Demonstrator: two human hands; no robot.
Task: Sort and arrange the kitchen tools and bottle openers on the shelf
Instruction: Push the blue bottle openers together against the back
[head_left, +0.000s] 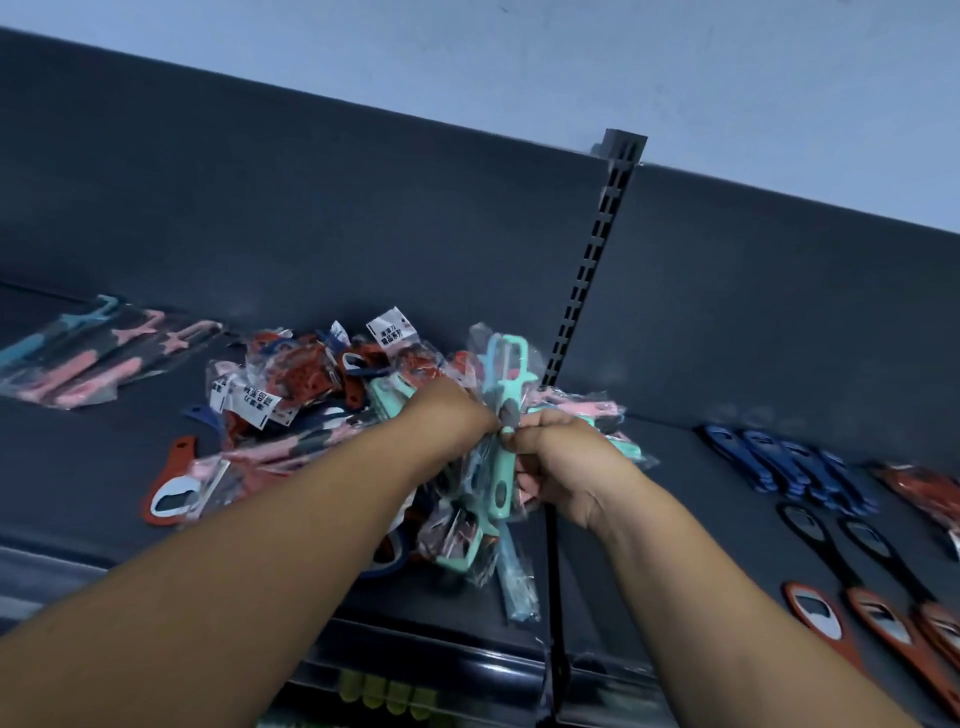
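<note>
A mixed pile of bagged kitchen tools (311, 384), red, pink, mint and blue, lies in the middle of the dark shelf (104, 467). Above it I hold a mint green peeler (506, 374) in a clear bag, upright. My left hand (452, 410) grips the bag from the left. My right hand (561, 457) grips the peeler's handle and several other bagged tools from the right. More mint and blue bagged tools (483, 545) hang below my hands.
Pink and blue bagged tools (88, 358) lie in a row at the far left. A red bottle opener (171, 493) lies loose beside the pile. Blue openers (789, 467), black openers (841, 540) and red openers (883, 623) lie sorted on the right. A slotted upright (592, 265) divides the back panel.
</note>
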